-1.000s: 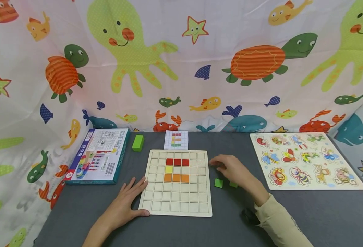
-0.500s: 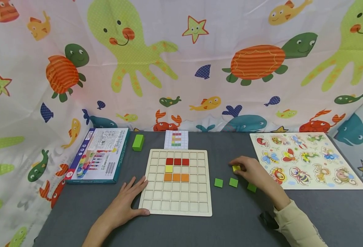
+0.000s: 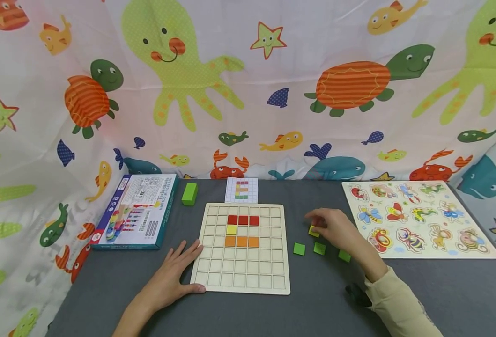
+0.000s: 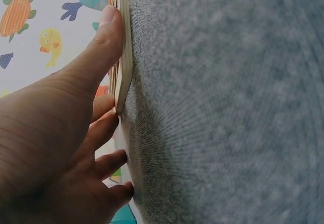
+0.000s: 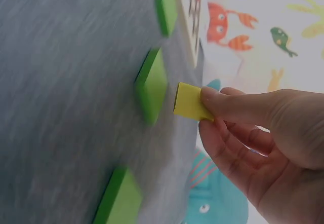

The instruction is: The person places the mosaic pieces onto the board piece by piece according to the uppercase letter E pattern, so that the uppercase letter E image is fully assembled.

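Observation:
A wooden grid board (image 3: 244, 271) lies mid-table with three red tiles (image 3: 243, 220), one yellow tile (image 3: 231, 230) and three orange tiles (image 3: 241, 241) in its cells. Fingers spread, the left hand (image 3: 169, 281) touches the board's left edge; in the left wrist view its thumb lies along the board's side (image 4: 124, 62). To the right of the board, the right hand (image 3: 338, 231) pinches a yellow tile (image 5: 190, 101) between thumb and fingers, above the cloth. Three green tiles (image 3: 299, 249) lie below and beside that hand.
Behind the board is a pattern card (image 3: 241, 190), with a green block (image 3: 190, 194) left of it. A flat box (image 3: 134, 215) lies at the left, and an insect picture board (image 3: 429, 220) at the right. A printed curtain (image 3: 248, 93) hangs behind the table.
The right hand moved right from beside the board, uncovering green tiles; a yellow tile came into view in its fingers, then it shifted slightly back left. The left hand stayed put.

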Motion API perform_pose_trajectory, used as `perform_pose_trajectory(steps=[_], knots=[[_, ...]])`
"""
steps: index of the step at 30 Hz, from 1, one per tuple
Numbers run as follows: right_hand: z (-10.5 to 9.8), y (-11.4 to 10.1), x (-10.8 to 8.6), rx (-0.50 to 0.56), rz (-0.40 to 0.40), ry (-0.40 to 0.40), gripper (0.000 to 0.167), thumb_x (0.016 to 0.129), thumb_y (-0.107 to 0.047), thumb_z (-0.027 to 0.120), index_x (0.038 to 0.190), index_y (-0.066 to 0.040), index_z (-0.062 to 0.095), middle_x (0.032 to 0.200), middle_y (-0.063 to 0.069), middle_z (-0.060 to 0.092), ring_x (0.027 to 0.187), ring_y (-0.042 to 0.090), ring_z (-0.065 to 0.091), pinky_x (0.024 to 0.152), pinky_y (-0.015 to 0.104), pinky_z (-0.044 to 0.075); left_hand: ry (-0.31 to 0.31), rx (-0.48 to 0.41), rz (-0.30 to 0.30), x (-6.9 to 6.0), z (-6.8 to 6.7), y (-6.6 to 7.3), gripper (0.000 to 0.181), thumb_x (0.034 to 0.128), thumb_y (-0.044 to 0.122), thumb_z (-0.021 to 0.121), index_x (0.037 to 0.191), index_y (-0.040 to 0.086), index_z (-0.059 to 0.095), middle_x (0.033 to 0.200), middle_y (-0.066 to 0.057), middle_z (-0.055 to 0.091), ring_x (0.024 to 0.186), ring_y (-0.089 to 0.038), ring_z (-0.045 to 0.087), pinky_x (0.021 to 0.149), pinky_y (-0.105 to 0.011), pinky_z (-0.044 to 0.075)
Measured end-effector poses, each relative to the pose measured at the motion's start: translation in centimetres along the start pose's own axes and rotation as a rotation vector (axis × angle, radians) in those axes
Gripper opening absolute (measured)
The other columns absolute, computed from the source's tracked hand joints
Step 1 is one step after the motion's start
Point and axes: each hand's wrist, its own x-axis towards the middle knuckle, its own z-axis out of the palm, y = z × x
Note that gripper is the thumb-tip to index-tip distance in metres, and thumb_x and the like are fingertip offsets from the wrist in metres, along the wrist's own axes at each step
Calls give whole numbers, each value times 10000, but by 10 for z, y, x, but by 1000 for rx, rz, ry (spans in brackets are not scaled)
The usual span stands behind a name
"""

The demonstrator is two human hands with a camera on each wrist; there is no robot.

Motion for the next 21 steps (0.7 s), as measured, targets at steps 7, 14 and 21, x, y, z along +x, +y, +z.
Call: perform_pose_trajectory(steps=[7, 14, 21], knots=[[25, -28, 15, 62, -27, 1, 261, 840, 4, 745, 1099, -17, 714, 819, -22, 631, 734, 97, 578, 682, 304, 544, 0, 6, -4, 0, -2, 2, 987, 716, 557, 781, 1520, 146, 386, 1590, -54, 297, 1469, -415, 150, 1145, -656, 89], [50, -62, 29, 109, -82, -16, 257, 834, 2, 754, 1087, -36, 724, 837, -21, 636, 745, 98, 553, 675, 257, 530, -8, 1, -13, 0, -2, 3, 992, 712, 547, 787, 1522, 144, 381, 1591, -54, 294, 1472, -412, 142, 1146, -654, 86], [74, -93, 42, 154, -196, -89, 249, 833, 9, 752, 1076, -40, 722, 871, 14, 667, 790, 130, 581, 702, 247, 533, -6, 19, -22, 1, -2, 3, 999, 706, 583, 769, 1523, 158, 383, 1590, -47, 299, 1471, -412, 149, 1143, -659, 91]])
